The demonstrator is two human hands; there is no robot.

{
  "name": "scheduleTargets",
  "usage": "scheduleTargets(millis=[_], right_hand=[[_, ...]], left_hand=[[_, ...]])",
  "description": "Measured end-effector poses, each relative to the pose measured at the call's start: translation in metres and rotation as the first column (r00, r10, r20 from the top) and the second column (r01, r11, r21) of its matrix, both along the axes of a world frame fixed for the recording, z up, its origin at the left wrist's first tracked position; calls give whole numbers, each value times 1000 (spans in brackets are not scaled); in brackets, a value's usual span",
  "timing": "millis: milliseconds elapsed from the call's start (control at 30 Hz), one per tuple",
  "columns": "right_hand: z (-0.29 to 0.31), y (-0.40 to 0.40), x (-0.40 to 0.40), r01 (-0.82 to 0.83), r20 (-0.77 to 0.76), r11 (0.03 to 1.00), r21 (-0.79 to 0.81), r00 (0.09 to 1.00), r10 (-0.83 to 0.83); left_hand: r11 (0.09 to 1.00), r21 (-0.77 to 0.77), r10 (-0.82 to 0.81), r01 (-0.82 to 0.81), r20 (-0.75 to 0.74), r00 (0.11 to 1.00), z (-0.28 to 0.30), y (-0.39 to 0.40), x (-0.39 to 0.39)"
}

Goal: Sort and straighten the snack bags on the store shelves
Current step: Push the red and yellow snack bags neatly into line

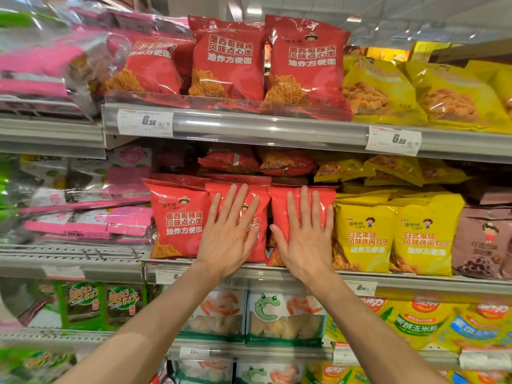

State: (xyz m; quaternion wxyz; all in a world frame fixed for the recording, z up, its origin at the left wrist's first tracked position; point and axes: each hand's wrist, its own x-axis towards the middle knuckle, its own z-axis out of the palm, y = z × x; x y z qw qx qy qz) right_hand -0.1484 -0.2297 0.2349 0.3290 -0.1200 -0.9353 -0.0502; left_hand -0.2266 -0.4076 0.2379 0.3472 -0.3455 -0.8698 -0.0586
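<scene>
Both hands lie flat on the middle shelf's front row of glossy red foil snack bags: the left hand [227,234] presses with straight, spread fingers on the centre red bag [253,239], and the right hand [306,236] does the same on the red bag to its right [279,212]. Neither hand grasps anything; both are released and pushing with the palm. A third red bag [180,220] stands upright at nine o'clock from the left hand, and the yellow foil snack bags [365,234] stand at three o'clock from the right hand, just beside the pressed red bag. Loose red and yellow bags lie tumbled at twelve o'clock, behind the front row. The step looks like squaring the two red bags upright and flush with the grey metal shelf edge [277,275]. To do it well, I would press evenly with both palms, lightly enough not to crush the puffed bags, keep their lower seams behind the shelf lip, and close the dark gap between them.
</scene>
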Motion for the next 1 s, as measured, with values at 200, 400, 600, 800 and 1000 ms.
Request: scheduleTargets(millis=[200,400,600,800,1000], right_hand=[[22,-3,22,-91,9,987,-134,996,93],[50,-9,65,-213,-111,918,-336,976,186],[79,-21,105,-251,-100,849,-466,968,232],[121,-24,129,-290,-119,815,-501,956,267],[167,-21,128,-374,-186,829,-416,927,324]], left_hand=[[995,91,-54,42,134,989,24,-6,17],[941,308,-212,141,211,954,47,-19,55],[876,449,-315,176,257,914,81,-35,96],[841,484,-357,241,163,920,125,-53,114],[841,473,-335,262,74,939,168,-65,108]])
